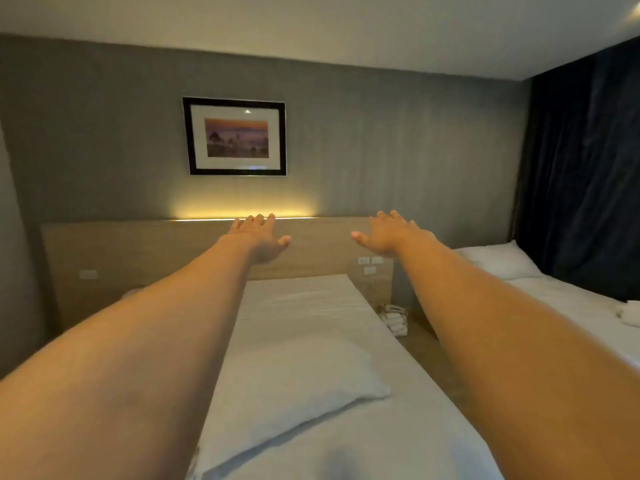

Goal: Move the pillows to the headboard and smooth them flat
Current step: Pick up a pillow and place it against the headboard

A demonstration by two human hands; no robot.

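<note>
Both hands, left (258, 237) and right (389, 233), are spread and empty (held in mid-air). Drop them to the pillow (287, 393), grip 2 corners, then carry it to the headboard (138, 251).

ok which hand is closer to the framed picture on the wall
Left. The left hand reaches out almost directly below the framed picture; the right hand is stretched out further right, past its frame.

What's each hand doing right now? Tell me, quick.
Left hand: open, fingers spread, holding nothing.
Right hand: open, fingers spread, holding nothing.
The pillow lies untouched below the arms.
</note>
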